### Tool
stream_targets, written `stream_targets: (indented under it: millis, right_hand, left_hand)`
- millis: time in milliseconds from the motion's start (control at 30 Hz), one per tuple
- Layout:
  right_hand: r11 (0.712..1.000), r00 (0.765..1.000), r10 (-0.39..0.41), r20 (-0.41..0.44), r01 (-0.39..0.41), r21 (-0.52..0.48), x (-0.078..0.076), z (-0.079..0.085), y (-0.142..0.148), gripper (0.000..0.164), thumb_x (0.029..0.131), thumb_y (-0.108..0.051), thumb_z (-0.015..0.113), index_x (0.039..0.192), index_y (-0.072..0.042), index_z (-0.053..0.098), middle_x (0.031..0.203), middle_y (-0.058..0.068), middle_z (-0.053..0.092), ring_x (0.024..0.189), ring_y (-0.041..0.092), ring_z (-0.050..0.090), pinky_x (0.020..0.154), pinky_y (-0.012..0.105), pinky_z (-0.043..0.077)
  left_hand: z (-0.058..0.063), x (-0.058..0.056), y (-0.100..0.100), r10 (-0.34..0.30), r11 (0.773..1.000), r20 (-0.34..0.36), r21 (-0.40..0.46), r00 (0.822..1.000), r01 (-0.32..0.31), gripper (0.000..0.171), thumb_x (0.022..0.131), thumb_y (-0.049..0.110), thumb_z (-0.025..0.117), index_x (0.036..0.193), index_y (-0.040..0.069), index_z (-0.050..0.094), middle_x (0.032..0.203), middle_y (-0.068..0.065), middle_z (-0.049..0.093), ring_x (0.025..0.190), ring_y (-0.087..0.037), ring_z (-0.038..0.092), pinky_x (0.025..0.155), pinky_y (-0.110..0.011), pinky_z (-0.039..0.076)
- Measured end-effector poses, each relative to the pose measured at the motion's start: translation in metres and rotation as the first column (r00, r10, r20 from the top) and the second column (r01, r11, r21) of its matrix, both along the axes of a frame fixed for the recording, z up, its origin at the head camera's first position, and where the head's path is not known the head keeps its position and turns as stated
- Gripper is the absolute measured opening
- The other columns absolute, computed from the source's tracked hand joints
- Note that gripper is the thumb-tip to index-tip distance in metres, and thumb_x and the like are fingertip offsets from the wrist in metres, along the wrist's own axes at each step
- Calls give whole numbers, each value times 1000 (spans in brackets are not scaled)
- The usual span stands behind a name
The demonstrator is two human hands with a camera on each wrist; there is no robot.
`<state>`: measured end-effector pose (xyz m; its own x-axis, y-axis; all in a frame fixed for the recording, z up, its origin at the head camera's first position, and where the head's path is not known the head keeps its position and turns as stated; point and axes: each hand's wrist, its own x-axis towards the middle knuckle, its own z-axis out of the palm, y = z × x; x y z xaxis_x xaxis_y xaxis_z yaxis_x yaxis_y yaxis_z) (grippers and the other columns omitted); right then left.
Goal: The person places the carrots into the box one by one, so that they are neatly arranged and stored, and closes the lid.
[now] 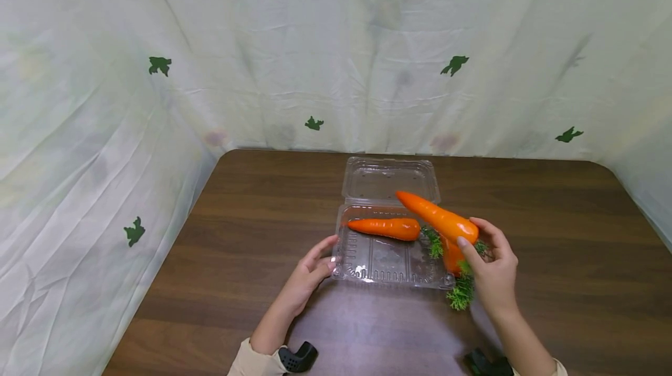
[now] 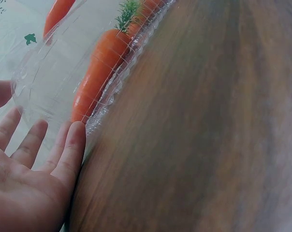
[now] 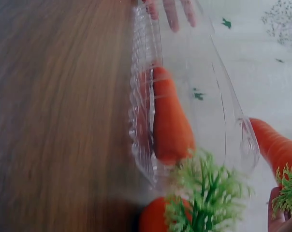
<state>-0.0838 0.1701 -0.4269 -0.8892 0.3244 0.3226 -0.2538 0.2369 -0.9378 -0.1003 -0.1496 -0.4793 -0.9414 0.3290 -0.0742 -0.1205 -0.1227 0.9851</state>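
Pale glare on the tabletop [image 1: 367, 329]

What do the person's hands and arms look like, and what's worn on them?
The left hand and right hand wear no gloves. A cream sleeve shows on each arm, and a black device sits near each wrist.

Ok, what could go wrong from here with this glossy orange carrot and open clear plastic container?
The right hand pinches the glossy orange carrot near its thick end, so the tip might dip. The left hand just touches the left edge of the open clear plastic container, so a bump might shift it. Lowering the carrot could knock the second orange carrot inside.
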Motion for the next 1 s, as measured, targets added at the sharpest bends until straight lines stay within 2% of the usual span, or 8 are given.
stream_targets:
  millis: [233,467,667,867,1000]
  right_hand:
    - [996,996,85,26,-84,-29,-3,13,-16,38,82,1,62,118,1,53,105,2,56,94,17,49,58,16,44]
    - [985,984,173,32,-172,-31,-4,28,-33,35,83,0,61,116,4,53,105,4,57,85,14,51,41,22,39]
    - [983,979,182,88,-184,18,-9,31,-45,33,81,0,64,113,3,57,102,14,59,85,10,52,54,18,39]
    - [970,957,239,162,-244,7,-13,29,-50,35,81,-3,64,115,4,55,102,16,58,86,10,51,63,17,43]
    - [958,944,275,180,-286,34,-18,21,-49,36,83,-8,64,116,3,55,106,15,58,88,9,51,67,16,43]
  left_hand:
    - [-1,0,0,-2,1000,-7,5,1000,2,50,90,7,51,137,7,34,140,-11,30,113,-33,44,84,-27,41]
    - [-1,0,-1,2,1000,-6,-5,1000,-2,50,90,7,51,137,7,34,140,-11,30,113,-33,44,84,-28,40]
    - [-1,0,-1,-1,1000,-4,-10,1000,1,50,90,7,51,137,7,35,140,-11,30,113,-33,44,85,-29,39]
    - [-1,0,-1,-8,1000,-6,-7,1000,7,50,90,7,50,137,6,34,141,-12,29,114,-34,43,85,-28,39]
    - [0,1,-2,-14,1000,-7,-17,1000,14,50,91,8,51,137,7,34,141,-12,29,115,-34,43,86,-28,40]
